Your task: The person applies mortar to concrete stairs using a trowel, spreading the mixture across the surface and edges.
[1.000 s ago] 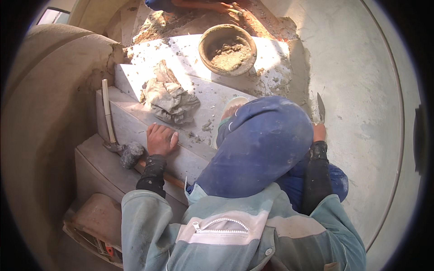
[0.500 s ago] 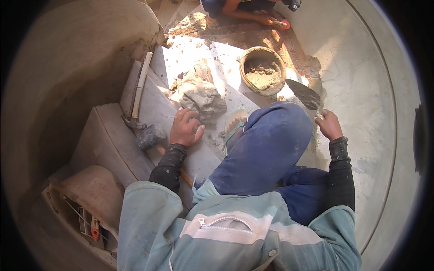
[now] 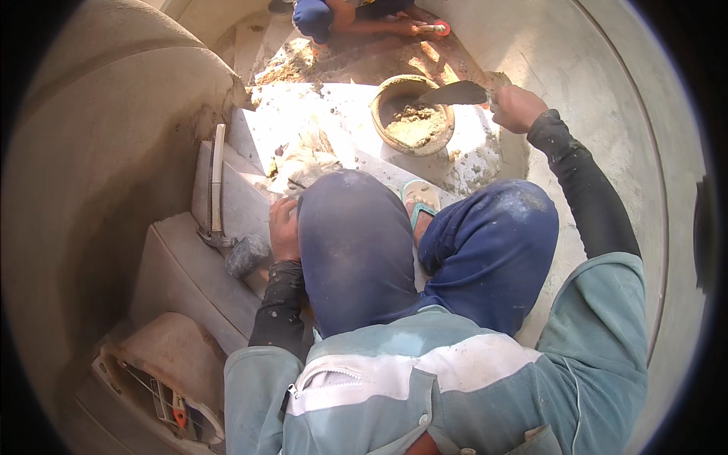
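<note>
My right hand (image 3: pixel 519 108) is closed on a pointing trowel (image 3: pixel 455 92), whose dark blade reaches over the rim of a round bucket (image 3: pixel 377 121). Inside the bucket lies grey, crumbly mortar (image 3: pixel 415 125). My left hand (image 3: pixel 284 230) is low beside my left knee, close to a dark-headed mallet (image 3: pixel 247 255). Its visible fingers are slightly bent and appear to hold nothing; the knee hides some of the fingertips. A crumpled, dirty cloth or bag (image 3: pixel 303 163) lies just beyond that hand.
A claw hammer (image 3: pixel 218 178) leans on the stone slabs at left. Below it stands a mortar-stained container (image 3: pixel 163 345) with tools inside. Another person's hand (image 3: pixel 413 28) holds a red-ended tool at the far end. Curved walls (image 3: pixel 607 152) rise on both sides.
My right hand has lifted the trowel from beside my knee, forward to the bucket. My left knee has come up, partly covering my left hand. The view has shifted.
</note>
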Motion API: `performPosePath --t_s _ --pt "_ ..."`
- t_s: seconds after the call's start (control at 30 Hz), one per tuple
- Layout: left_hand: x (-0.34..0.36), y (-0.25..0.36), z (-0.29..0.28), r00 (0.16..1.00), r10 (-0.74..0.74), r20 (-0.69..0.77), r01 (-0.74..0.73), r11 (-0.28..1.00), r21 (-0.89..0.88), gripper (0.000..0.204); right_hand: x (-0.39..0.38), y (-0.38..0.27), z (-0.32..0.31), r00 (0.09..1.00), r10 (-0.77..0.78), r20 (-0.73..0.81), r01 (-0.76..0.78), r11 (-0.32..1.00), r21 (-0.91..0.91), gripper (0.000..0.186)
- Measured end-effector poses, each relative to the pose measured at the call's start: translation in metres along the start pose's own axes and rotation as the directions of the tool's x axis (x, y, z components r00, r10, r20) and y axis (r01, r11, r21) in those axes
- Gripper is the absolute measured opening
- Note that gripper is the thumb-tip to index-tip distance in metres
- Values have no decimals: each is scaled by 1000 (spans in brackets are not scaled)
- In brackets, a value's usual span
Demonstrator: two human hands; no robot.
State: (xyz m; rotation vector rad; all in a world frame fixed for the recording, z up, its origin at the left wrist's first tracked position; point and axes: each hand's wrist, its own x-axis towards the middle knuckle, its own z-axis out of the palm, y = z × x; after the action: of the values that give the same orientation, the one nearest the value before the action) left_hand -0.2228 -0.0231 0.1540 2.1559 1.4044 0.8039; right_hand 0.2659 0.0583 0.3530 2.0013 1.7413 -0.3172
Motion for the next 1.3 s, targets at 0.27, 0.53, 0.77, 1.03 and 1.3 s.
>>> performPosePath --t_s 0.27,0.53,0.77,1.03,1.3 --pt "113 -2 -62 983 -82 165 70 995 76 11 114 -31 131 998 -22 54 26 997 -69 22" --pt "155 -69 -87 856 -5 516 -161 948 275 15 152 -77 273 942 -164 294 -50 796 603 31" --pt "172 -68 -60 778 30 628 -280 911 303 20 107 -80 221 810 -258 526 -538 30 843 20" --pt "168 -80 -53 790 107 603 -304 924 234 17 109 -92 208 852 -278 443 -475 -59 878 15" --pt "168 -85 -55 801 140 582 -305 932 195 16 75 -84 217 861 -40 508 -507 18 862 16"
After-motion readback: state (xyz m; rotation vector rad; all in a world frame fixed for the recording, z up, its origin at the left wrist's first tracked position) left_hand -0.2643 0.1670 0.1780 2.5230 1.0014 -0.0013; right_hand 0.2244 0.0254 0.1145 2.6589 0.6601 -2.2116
